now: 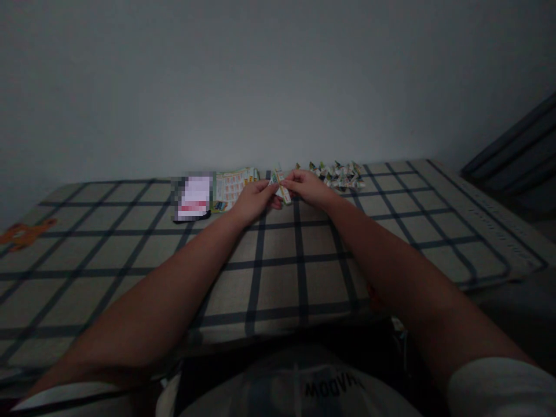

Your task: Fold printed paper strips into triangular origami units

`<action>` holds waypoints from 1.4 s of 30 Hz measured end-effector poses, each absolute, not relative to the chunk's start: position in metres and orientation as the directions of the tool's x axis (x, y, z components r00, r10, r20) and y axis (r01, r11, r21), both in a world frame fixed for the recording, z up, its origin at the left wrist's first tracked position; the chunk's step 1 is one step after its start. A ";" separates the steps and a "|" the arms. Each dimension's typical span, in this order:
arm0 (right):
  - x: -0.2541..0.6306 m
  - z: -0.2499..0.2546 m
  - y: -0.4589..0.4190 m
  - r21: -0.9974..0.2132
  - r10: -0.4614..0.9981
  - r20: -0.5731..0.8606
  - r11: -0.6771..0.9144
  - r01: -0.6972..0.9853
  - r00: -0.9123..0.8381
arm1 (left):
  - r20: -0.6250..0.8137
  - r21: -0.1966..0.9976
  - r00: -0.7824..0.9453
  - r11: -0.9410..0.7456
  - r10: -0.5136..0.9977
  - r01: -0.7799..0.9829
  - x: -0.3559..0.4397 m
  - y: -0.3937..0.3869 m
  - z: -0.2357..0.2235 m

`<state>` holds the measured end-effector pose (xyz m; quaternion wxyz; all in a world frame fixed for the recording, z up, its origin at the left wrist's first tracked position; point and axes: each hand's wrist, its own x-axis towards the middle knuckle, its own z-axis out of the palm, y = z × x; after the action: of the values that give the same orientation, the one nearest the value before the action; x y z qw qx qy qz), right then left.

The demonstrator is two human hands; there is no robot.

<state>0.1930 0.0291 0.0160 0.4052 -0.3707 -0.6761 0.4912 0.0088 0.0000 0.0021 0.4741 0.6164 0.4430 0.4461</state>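
Two bare hands meet over the far part of the counter (278,278), both grasping one folded paper piece (285,196), printed in white and green. The left hand (254,201) is closed on its left side between thumb and fingers; the right hand (309,188) pinches it from the right, near its middle. The paper piece is held between them, tilted, with a narrow end pointing toward the wall (278,81).

Just beyond and to the left of the left hand lie printed sheets (230,186), overlapping, with rows of small pictures or text too small to read. Beside them, farther left, is a dark-edged object (194,198) — its bright face is pixelated, so I cannot tell what it shows. To the right of the right hand sits a cluster of small folded papers (343,176), pointed and close together, in white, green and dark tones.

A checked cloth (278,246) covers the counter — pale, with dark crossing lines — and an orange figure (26,233) shows at its left side.
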 end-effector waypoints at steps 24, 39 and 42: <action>0.192 0.012 0.032 -0.974 0.867 0.193 0.227 0.020 -0.460 | 0.203 0.968 0.217 -0.229 0.955 0.101 0.000 0.005 0.001; 0.191 0.006 0.037 -0.988 0.861 0.144 0.099 -0.117 -0.487 | 0.304 0.912 0.221 -0.350 0.927 0.215 0.000 0.006 -0.002; 0.192 0.004 0.038 -0.991 0.861 0.111 0.056 -0.125 -0.497 | 0.264 0.940 0.265 -0.308 0.927 0.143 0.000 0.008 -0.005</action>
<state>0.1921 0.0376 0.0043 0.3998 -0.3030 -0.6066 0.6167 0.0000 0.0078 -0.0050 0.4307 0.6685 0.4004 0.4552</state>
